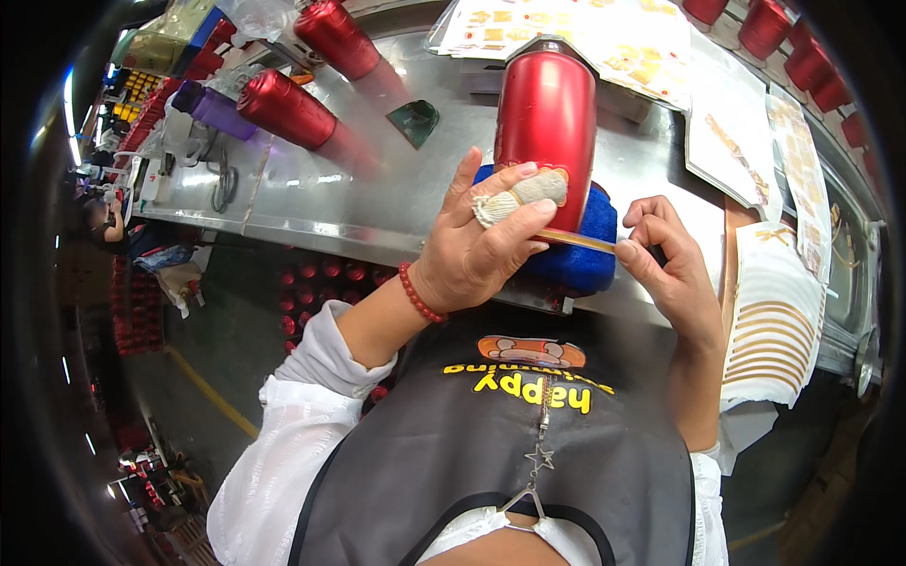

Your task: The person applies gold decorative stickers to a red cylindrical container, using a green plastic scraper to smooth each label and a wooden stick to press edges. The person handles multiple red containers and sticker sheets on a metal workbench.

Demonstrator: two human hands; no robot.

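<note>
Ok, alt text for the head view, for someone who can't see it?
A person's left hand holds an off-white fringed pad against a red bottle resting on a blue cushion; the right hand touches a gold strip at the bottle's near end.

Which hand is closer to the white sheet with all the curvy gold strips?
The right hand. It is just left of the white sheet; the left hand is farther left, by the red bottle.

Right hand (pixel 675 278) pinches gold strip (pixel 587 241) at red bottle (pixel 547 113)
</note>
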